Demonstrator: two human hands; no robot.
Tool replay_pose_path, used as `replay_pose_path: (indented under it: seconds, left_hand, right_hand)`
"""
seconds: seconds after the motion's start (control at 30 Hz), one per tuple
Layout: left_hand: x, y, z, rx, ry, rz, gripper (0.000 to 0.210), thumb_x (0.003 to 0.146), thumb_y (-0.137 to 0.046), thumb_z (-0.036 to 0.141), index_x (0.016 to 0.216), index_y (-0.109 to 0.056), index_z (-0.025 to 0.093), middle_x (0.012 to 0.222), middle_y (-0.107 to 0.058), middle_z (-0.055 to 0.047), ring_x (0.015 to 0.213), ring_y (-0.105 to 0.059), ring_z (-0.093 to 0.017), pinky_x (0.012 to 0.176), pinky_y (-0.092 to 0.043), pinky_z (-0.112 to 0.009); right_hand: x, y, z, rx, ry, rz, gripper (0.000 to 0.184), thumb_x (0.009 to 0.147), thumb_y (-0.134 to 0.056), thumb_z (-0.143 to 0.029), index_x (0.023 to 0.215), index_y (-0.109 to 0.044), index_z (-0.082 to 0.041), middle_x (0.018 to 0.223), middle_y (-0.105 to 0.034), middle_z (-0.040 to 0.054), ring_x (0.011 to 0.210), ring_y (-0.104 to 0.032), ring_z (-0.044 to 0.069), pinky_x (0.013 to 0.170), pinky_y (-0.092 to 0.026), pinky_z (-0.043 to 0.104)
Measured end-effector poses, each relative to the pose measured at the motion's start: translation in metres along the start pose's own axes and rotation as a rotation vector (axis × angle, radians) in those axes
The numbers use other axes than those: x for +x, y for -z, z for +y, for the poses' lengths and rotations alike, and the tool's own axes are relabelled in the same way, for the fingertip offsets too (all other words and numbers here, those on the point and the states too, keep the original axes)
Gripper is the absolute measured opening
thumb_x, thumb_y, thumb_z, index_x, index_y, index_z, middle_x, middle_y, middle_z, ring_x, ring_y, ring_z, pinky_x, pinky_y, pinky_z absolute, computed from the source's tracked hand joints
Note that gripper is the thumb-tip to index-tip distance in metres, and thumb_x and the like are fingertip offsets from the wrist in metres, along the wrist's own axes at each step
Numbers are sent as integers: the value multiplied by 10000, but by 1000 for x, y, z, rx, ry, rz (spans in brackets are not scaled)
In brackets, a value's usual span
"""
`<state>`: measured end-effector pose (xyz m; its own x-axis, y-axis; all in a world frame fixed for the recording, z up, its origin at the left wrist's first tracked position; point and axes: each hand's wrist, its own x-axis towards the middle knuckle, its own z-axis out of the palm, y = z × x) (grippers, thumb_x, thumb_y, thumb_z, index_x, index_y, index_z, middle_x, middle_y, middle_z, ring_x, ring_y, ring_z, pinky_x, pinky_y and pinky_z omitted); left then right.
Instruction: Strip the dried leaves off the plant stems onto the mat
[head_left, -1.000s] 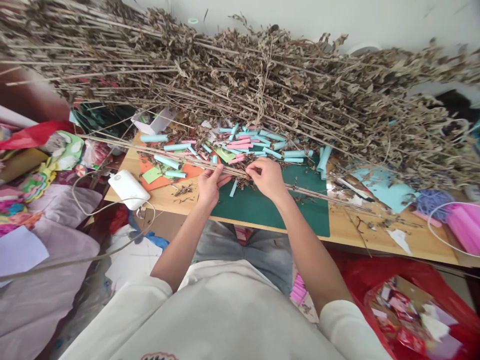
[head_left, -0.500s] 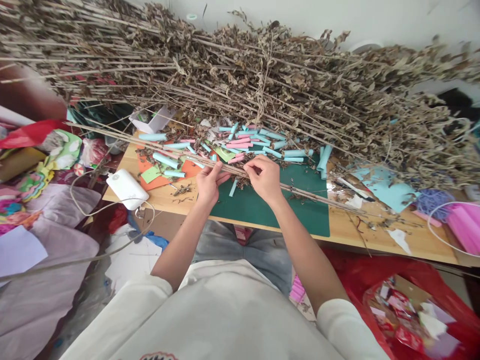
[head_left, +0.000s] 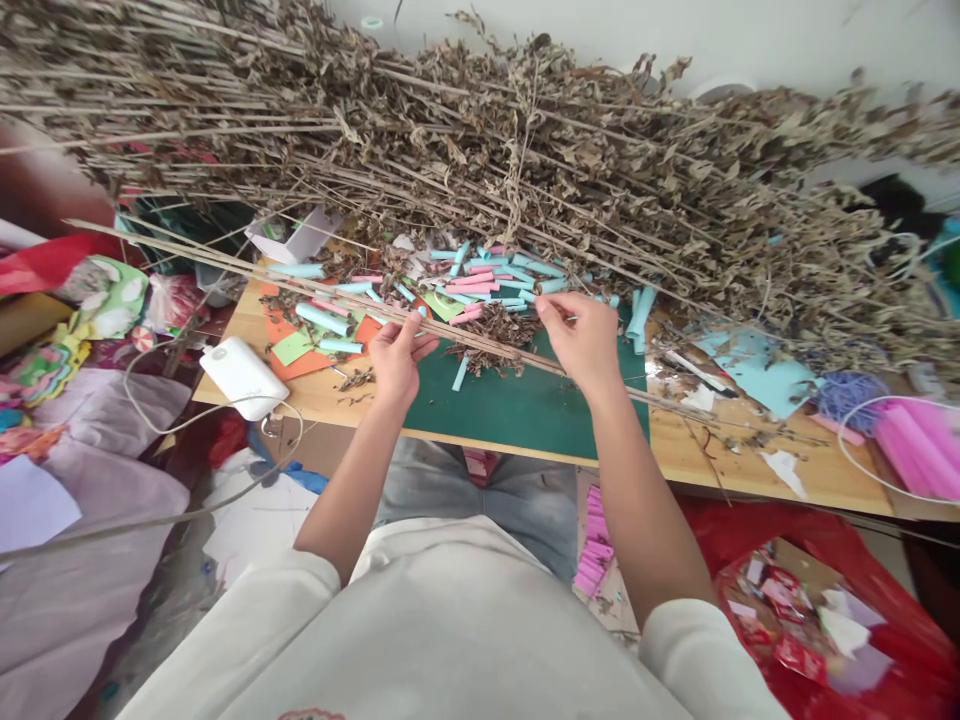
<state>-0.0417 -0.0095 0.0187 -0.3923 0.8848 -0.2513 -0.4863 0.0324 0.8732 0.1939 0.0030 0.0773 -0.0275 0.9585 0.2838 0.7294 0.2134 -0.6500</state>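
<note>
My left hand is closed around a few long, thin dried stalks, its thumb lying on top. They slant across the table, mostly stripped of leaves in the middle. My right hand is by the same stalks farther right, thumb and forefinger pinched and the other fingers curled; whatever is in the pinch is hidden. Crumbled dry leaves lie beneath the stalks on a green cutting mat. Rolled blue and pink paper tubes are scattered just behind both hands.
A large heap of dried leafy plants spans the back. On the wooden table lie a white power bank with a cable, orange paper, a blue sheet and purple yarn. A red bag of scraps stands below right.
My right hand has moved right along the stalks, away from my left hand. My left hand keeps its hold, and the stalks have shifted left. The whole view has shifted slightly.
</note>
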Motion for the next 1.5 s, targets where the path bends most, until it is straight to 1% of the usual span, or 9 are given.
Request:
replay_pose_path:
  seconds: [0.1,0.23,0.4,0.53,0.7,0.83,0.97,1.23,1.5]
  left_hand:
    - [2,-2,6,-7,-19,22,382,646,-848,426,756,-586,171,628,-612,51,543,-671,-94,586,-581,-181]
    - [2,-8,14,-3,-30,63,385,650,-847,418,768,-569,180,659,-628,47,573,-692,-111,601,-588,-193]
    - [6,-12,15,-16,-13,65,372,680,-836,405,774,-556,178,676,-632,35,600,-716,-145,631,-602,-230]
    - [10,-11,10,-7,-12,52,355,705,-820,415,819,-580,181,734,-656,22,629,-730,-156,665,-610,-247]
    - [11,-8,5,-6,-28,47,377,703,-807,451,824,-571,183,726,-646,28,633,-730,-155,669,-604,-243]
    - [8,-7,1,-23,-37,28,400,690,-810,467,844,-574,184,741,-662,16,669,-736,-163,661,-597,-230]
    - [11,-8,-1,-32,-40,42,382,712,-799,457,870,-570,195,753,-666,17,669,-734,-153,693,-596,-238]
    - [12,-9,-1,-89,-52,32,355,731,-785,455,852,-555,214,671,-605,61,590,-696,-106,699,-593,-223]
    - [8,-17,4,-76,-21,84,317,762,-778,440,895,-595,217,799,-699,17,703,-740,-149,702,-603,-223]
  right_hand:
    - [-34,11,-6,-129,132,36,279,863,-611,-449,944,-726,-207,838,-690,69,822,-609,215,774,-452,325]
    - [-74,-10,-17,-161,-40,83,378,832,-648,-513,1061,-671,-213,774,-686,55,659,-611,170,674,-467,299]
    - [-72,-55,-32,465,-363,247,548,750,-713,-552,1113,-439,-247,1006,-691,49,740,-693,150,658,-565,267]
    - [-50,-78,-43,967,-585,406,489,767,-695,-516,988,-336,-269,885,-664,-9,833,-728,161,757,-618,307]
    - [-34,-94,-46,1153,-641,552,452,734,-733,-422,948,-367,-265,784,-647,-50,731,-722,134,815,-629,335]
    - [-28,-100,-36,1068,-627,593,308,729,-703,-386,883,-492,-222,738,-634,-31,693,-708,136,790,-634,331]
    - [-33,-101,-22,879,-562,500,251,767,-643,-382,890,-624,-164,759,-672,26,682,-706,160,753,-631,332]
    - [-56,-89,-6,218,-167,295,316,914,-431,-305,963,-729,-211,960,-731,98,840,-719,196,809,-593,345]
    - [-64,-92,-13,260,-102,240,358,946,-406,-326,1030,-738,-223,987,-730,98,852,-707,194,861,-581,364]
